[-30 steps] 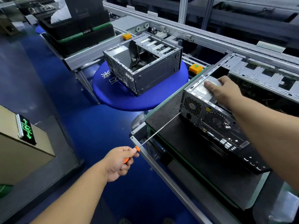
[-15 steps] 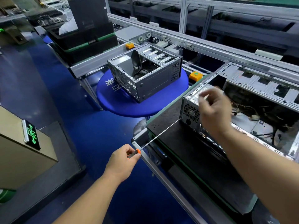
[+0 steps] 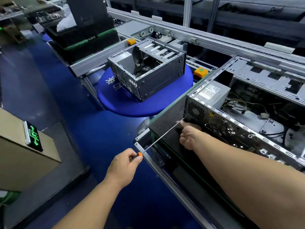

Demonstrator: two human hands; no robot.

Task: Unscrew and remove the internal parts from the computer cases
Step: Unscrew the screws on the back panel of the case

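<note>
A person stands at a disassembly line, seen from a head-worn camera looking down at both forearms. The left hand (image 3: 123, 164) is curled around the orange-and-black handle of a long-shafted screwdriver (image 3: 162, 136), near the bottom centre of the view. Its thin steel shaft runs up and to the right, and the tip meets the rear panel of the near computer case (image 3: 219, 124) at the panel's lower left corner, just below the power supply's fan grille; the screw itself is too small to make out. The right hand (image 3: 188, 136) lies just beside the shaft close to the tip, forefinger stretched out along it as if guiding it, the other fingers loosely curled and gripping nothing. This case lies on its side with the side cover off, on a dark tabletop (image 3: 166, 128) at the right. Inside, the silver power supply (image 3: 212, 93) sits in the far left corner of the case, with loose cables (image 3: 237, 103) and other fittings beyond it, so this case looks barely begun: the power supply appears to be in place and its screws are probably the job in hand. Farther away, in the centre, a second computer case (image 3: 146, 73) rests open on a round blue platform (image 3: 115, 98); it looks largely stripped, though some cable remains at its bottom. At the far left stands a beige box with a green lit sign (image 3: 33, 135).
</note>
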